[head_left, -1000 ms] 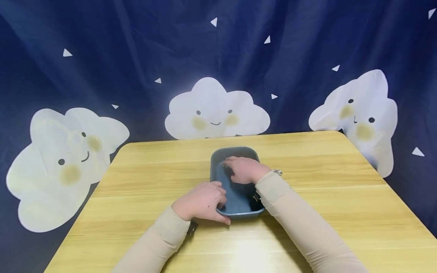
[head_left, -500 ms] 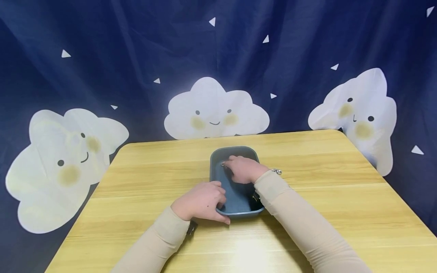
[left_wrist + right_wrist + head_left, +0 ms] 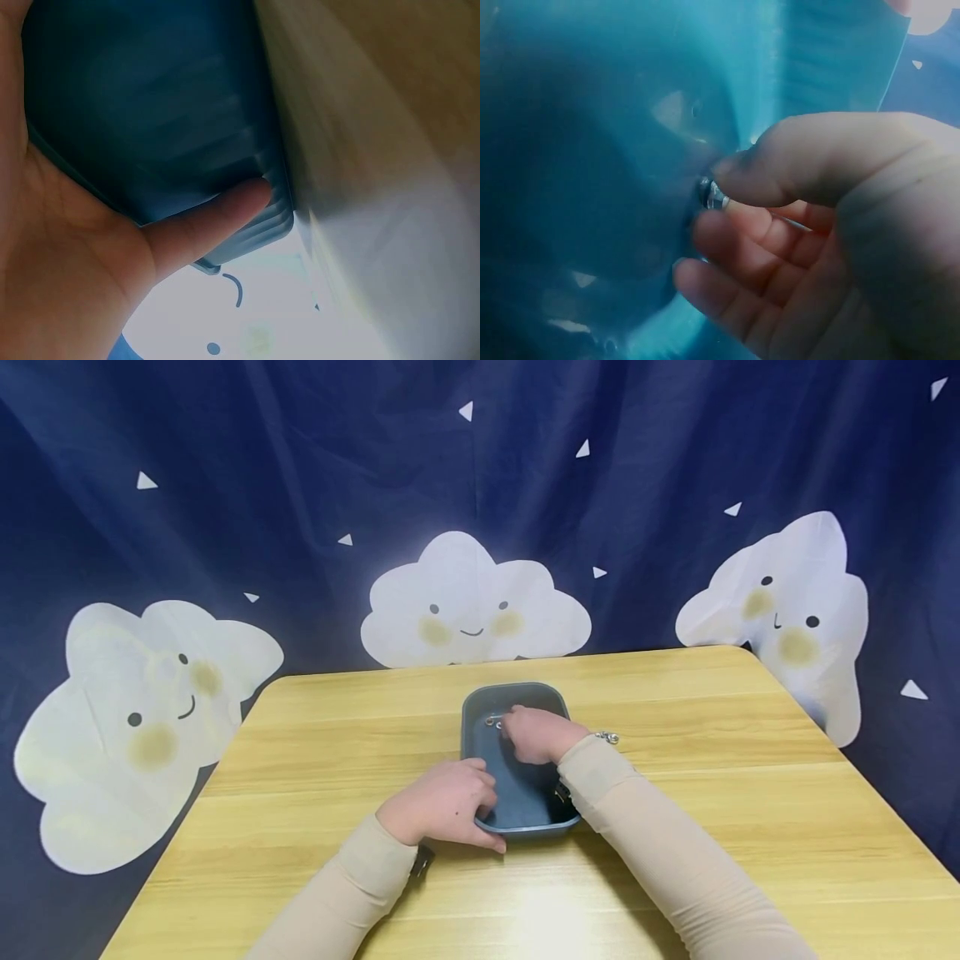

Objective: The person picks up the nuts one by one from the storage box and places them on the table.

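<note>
A dark blue, deep rectangular plastic tub [image 3: 519, 806] with rounded corners stands on the wooden table. At its near left corner my left hand [image 3: 446, 802] grips the wall, fingers over the rim inside and thumb against the outside, as the left wrist view shows on the tub's ribbed wall [image 3: 180, 90]. My right hand [image 3: 536, 735] reaches down into the far half. In the right wrist view its thumb and fingertips pinch a small shiny silver ring [image 3: 714, 196] close over the tub floor. Just left of those fingers, another small ring [image 3: 490, 721] shows near the far left wall.
The light wood-grain table [image 3: 337, 727] extends all round the tub. Behind it hangs a dark blue curtain [image 3: 637, 485] with smiling clouds. A bracelet [image 3: 609, 737] circles the right wrist, and a small black device [image 3: 422, 862] sits under the left wrist.
My right fingertips have drawn slightly right and toward me, so small rings at the tub's far left now show. The left hand and tub have stayed in place.
</note>
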A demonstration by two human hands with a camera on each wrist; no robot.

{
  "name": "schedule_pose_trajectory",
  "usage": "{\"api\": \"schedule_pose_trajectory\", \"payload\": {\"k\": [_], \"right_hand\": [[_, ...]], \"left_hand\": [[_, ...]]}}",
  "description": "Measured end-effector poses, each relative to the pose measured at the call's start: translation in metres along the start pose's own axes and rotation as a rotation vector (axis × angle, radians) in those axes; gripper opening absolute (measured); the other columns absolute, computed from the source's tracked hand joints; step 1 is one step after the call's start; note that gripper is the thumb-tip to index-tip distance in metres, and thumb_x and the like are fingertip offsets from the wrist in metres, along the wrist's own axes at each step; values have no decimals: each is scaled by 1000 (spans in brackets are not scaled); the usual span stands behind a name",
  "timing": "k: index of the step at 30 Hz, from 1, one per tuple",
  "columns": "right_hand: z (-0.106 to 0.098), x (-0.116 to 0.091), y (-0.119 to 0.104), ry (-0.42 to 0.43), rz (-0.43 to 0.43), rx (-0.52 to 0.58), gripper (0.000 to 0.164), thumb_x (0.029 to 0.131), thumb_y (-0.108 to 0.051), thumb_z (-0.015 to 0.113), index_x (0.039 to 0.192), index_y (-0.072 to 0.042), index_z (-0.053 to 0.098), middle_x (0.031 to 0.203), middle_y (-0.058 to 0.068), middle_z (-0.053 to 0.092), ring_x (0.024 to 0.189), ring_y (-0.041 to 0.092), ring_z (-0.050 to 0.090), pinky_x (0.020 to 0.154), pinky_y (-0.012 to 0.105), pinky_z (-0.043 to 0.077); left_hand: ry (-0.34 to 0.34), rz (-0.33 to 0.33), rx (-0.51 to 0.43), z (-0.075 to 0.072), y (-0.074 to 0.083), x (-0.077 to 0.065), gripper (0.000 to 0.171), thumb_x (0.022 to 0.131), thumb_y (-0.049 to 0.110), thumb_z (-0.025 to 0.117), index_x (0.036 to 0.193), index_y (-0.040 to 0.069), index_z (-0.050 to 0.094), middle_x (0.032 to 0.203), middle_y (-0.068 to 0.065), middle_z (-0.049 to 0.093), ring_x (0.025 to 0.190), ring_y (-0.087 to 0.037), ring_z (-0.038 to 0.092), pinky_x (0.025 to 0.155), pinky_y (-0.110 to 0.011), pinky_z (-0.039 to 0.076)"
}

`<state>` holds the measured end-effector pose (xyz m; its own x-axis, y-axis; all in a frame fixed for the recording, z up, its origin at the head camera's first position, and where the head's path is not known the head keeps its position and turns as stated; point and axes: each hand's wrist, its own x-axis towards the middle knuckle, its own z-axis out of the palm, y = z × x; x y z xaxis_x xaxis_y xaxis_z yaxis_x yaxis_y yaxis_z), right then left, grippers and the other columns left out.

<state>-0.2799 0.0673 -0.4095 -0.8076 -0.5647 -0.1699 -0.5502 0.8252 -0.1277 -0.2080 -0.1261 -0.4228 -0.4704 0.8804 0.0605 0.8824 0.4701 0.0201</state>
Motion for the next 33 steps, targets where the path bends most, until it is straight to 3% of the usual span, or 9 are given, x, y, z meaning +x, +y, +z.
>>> {"api": "schedule_pose_trajectory", "payload": {"k": [2, 5, 9, 22, 33], "right_hand": [[0, 0, 0, -14, -2, -2, 9, 90, -3, 62, 88, -10, 67, 78, 0, 53, 72, 15, 48, 66, 29, 45], [1, 1, 1, -38, -6, -8, 29, 91, -1, 60, 67, -16, 52, 61, -3, 37, 58, 14, 37, 55, 27, 36], [2, 1, 2, -51, -1, -7, 41, 93, -2, 58, 60, -18, 40, 55, -5, 25, 49, 13, 26, 50, 26, 29], [3, -2, 4, -6, 5, 6, 40, 91, -9, 61, 56, -19, 42, 47, -8, 27, 44, 10, 32, 49, 24, 32], [2, -3, 3, -62, 16, 3, 30, 84, -27, 68, 58, -21, 56, 48, -9, 43, 47, 11, 45, 51, 28, 38]], "left_hand": [[5, 3, 2, 1, 0, 0, 55, 76, 74, 71, 58, 27, 47, 65, 16, 39, 71, -10, 38, 61, -22, 33], [10, 5, 4, 2, -1, 0, 55, 76, 74, 71, 58, 27, 47, 65, 16, 39, 71, -10, 37, 60, -22, 33], [11, 5, 9, 2, 0, 0, 56, 75, 74, 71, 58, 27, 47, 66, 16, 39, 72, -10, 38, 60, -22, 33], [-7, -8, 4, 1, 0, 0, 55, 76, 74, 71, 59, 26, 49, 66, 16, 40, 73, -11, 38, 60, -23, 33], [-17, -18, -5, 0, 1, 1, 53, 75, 72, 73, 60, 26, 50, 66, 15, 41, 72, -11, 38, 61, -23, 34]]}}
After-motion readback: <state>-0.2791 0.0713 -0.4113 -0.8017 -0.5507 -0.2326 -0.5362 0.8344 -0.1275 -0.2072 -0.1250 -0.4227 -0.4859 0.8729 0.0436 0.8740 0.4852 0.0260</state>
